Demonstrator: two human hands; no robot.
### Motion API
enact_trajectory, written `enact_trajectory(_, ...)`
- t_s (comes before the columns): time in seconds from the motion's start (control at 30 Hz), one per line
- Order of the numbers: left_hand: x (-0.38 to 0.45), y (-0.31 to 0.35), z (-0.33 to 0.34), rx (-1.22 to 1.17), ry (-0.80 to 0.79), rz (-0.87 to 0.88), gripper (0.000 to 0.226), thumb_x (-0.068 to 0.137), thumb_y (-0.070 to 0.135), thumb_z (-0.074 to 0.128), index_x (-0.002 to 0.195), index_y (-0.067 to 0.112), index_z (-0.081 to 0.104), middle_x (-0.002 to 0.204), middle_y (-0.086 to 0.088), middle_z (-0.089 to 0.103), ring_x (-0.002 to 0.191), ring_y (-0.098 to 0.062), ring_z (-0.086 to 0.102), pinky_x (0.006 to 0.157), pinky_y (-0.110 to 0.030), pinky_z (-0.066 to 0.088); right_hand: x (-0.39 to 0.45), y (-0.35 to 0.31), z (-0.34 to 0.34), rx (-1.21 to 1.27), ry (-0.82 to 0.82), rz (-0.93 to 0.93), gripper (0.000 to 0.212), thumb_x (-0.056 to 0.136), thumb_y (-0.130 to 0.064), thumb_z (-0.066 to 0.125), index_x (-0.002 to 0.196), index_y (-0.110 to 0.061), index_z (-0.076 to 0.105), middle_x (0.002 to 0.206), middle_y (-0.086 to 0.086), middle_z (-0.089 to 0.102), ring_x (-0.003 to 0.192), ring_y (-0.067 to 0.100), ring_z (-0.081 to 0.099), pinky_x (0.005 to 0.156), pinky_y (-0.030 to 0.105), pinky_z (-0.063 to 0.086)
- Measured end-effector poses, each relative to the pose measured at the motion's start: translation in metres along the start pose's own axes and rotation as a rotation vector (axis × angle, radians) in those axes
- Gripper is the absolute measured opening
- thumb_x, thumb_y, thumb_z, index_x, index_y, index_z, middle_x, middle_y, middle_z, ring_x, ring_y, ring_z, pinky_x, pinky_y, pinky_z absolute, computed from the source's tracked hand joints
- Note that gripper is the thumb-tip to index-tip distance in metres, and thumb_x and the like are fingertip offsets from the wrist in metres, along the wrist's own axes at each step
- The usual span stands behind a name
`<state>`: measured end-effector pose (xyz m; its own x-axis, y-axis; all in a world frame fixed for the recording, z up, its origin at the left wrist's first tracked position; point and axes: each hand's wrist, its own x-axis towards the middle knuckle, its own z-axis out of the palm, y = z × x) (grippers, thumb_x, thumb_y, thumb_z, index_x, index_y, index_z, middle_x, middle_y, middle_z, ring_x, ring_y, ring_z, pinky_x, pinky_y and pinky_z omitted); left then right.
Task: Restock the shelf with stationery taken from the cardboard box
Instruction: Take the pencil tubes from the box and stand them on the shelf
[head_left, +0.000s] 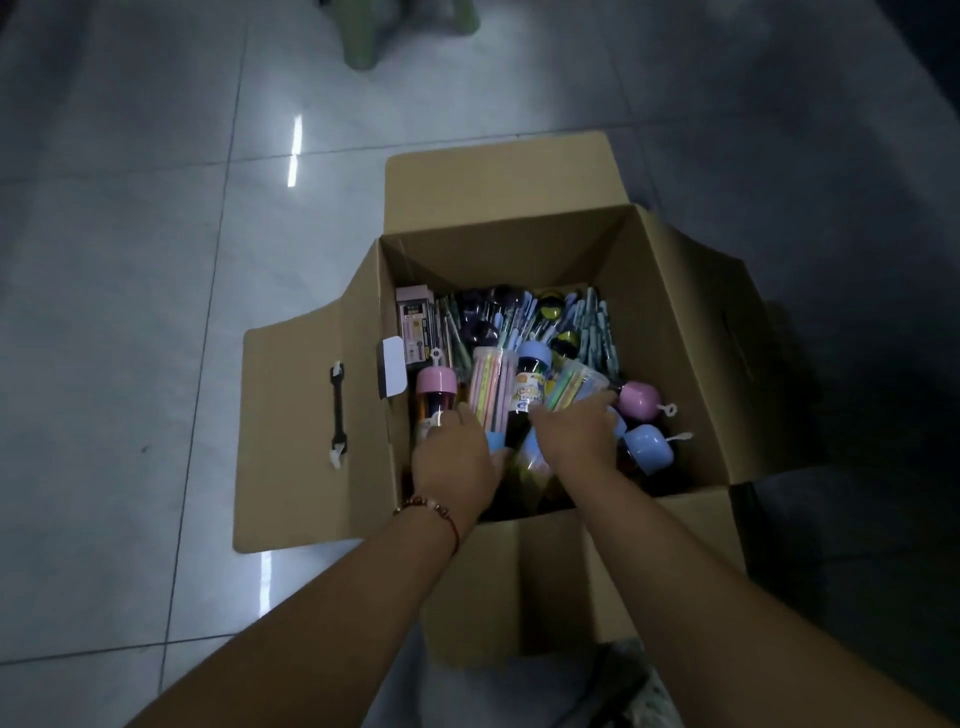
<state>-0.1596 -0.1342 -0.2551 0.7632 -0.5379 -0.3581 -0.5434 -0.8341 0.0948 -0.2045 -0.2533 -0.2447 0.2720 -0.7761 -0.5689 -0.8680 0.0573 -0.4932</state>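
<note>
An open cardboard box (670, 322) stands on the tiled floor, full of stationery. Both my hands reach into its near side. My left hand (454, 457), with a bead bracelet on the wrist, has its fingers curled over the lower end of a clear tube of pastel pencils (491, 387), thumb under the tube's blue base. Beside it stands a pink-capped tube (436, 387). My right hand (576, 434) lies with fairly straight fingers on a clear tube of coloured pens (576, 382); its thumb is next to a dark blue-capped tube (530, 384).
Loose pens (592, 327) and dark round items fill the back of the box, with a flat pink pack (415, 322) at back left. Pink-capped (639, 397) and blue-capped (649, 447) tubes lie at the right. The flaps spread outward; a green stool (410, 26) stands beyond.
</note>
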Motion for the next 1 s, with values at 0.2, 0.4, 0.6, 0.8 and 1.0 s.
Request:
enact_trajectory(0.2, 0.019, 0.006, 0.002, -0.179, -0.056, -0.122, 0.061, 0.087, 0.053, 0.06, 0.124, 0.007, 0.047, 0.123, -0.012, 0.053, 0.107, -0.026, 0.055, 0.085, -0.033, 0.045, 0.012, -0.001, 0.019, -0.042, 0.061, 0.019, 0.075, 0.08, -0.024, 0.073, 0.139, -0.006, 0.029, 0.134, 0.019, 0.038, 0.106, 0.04, 0.056, 0.079, 0.04, 0.046)
enact_trajectory(0.4, -0.023, 0.001, -0.08, -0.766, -0.306, -0.281, 0.039, 0.085, 0.036, 0.067, 0.11, 0.018, 0.045, 0.094, -0.004, 0.062, 0.079, -0.021, 0.062, 0.062, -0.031, 0.05, -0.04, -0.043, -0.055, 0.104, 0.018, -0.166, 0.07, 0.071, -0.017, 0.078, 0.133, -0.013, 0.043, 0.121, 0.012, 0.054, 0.104, 0.027, 0.057, 0.085, 0.038, 0.05)
enact_trajectory(0.6, -0.102, -0.01, -0.29, -1.22, -0.499, -0.52, 0.038, 0.083, 0.039, 0.073, 0.104, 0.009, 0.067, 0.084, -0.007, 0.064, 0.066, -0.017, 0.06, 0.055, -0.022, 0.042, -0.155, -0.148, -0.217, 0.187, -0.242, -0.199, 0.053, 0.074, -0.012, 0.08, 0.119, -0.025, 0.054, 0.104, -0.002, 0.068, 0.088, 0.012, 0.067, 0.074, 0.032, 0.056)
enact_trajectory(0.8, -0.205, -0.044, -0.564, -1.364, -0.575, -0.375, 0.024, 0.073, 0.03, 0.07, 0.094, 0.018, 0.07, 0.078, -0.002, 0.066, 0.068, -0.018, 0.058, 0.06, -0.025, 0.041, -0.343, -0.281, -0.392, 0.356, -0.464, -0.244, 0.044, 0.077, -0.001, 0.076, 0.11, -0.025, 0.061, 0.096, 0.0, 0.072, 0.082, 0.005, 0.07, 0.066, 0.023, 0.057)
enact_trajectory(1.0, -0.287, -0.095, -0.766, -1.297, -0.436, 0.014, 0.027, 0.081, 0.027, 0.066, 0.096, 0.049, 0.073, 0.09, 0.014, 0.074, 0.082, -0.01, 0.068, 0.075, -0.029, 0.051, -0.494, -0.393, -0.482, 0.52, -0.535, -0.297, 0.046, 0.071, -0.021, 0.076, 0.115, -0.028, 0.065, 0.1, 0.006, 0.074, 0.085, 0.026, 0.072, 0.071, 0.042, 0.057)
